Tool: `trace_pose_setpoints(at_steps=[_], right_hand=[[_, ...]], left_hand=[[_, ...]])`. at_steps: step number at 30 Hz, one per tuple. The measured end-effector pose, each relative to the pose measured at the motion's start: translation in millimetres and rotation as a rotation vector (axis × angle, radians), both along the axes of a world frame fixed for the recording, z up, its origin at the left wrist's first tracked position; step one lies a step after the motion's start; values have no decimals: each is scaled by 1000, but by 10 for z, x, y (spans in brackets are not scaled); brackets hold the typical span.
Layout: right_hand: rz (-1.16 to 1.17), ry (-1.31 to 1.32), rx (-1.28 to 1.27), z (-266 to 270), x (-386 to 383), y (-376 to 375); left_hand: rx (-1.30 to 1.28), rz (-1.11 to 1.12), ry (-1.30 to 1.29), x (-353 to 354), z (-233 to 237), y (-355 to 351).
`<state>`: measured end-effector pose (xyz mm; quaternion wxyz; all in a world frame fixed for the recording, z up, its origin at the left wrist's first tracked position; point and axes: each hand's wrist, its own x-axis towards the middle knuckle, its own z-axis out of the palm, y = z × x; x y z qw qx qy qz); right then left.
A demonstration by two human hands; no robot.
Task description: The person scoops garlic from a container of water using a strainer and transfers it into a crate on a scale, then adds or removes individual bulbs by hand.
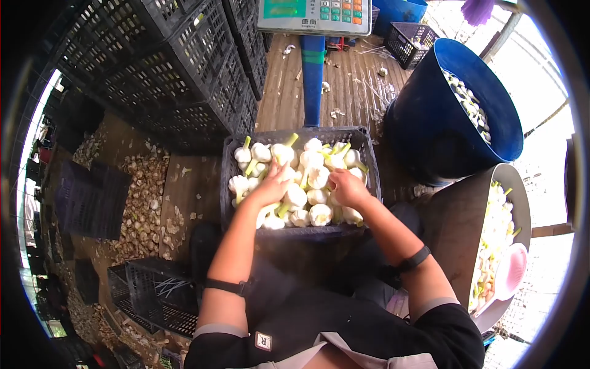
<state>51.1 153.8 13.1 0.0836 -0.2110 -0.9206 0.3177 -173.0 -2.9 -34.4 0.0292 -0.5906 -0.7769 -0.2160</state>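
A black plastic crate (228, 200) in front of me is filled with white garlic bulbs (320, 214), several with short green stems. My left hand (270, 187) rests on the bulbs in the left half of the crate, its fingers stretched out and apart. Over on the right side, my right hand (349, 188) is closed with its fingers curled down among the bulbs. Whatever lies inside those fingers is hidden by the back of the hand.
A scale display (313, 17) stands on a blue post (312, 92) behind the crate. Stacked black crates (178, 80) rise at left. A blue tub (412, 117) and a grey tub (452, 237) hold garlic at right; a pink basket (511, 270) sits in the grey one. Loose garlic (144, 209) covers the left floor.
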Motion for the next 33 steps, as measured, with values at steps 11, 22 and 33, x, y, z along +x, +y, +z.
trace_pose_setpoints(at_steps=[11, 22, 33], right_hand=[[-302, 184, -83, 192, -317, 264], [-143, 193, 30, 314, -906, 357], [240, -621, 152, -235, -2115, 95]], left_hand=[[-215, 200, -247, -181, 732, 564], [604, 476, -1209, -491, 482, 365], [944, 438, -1299, -349, 1078, -526]])
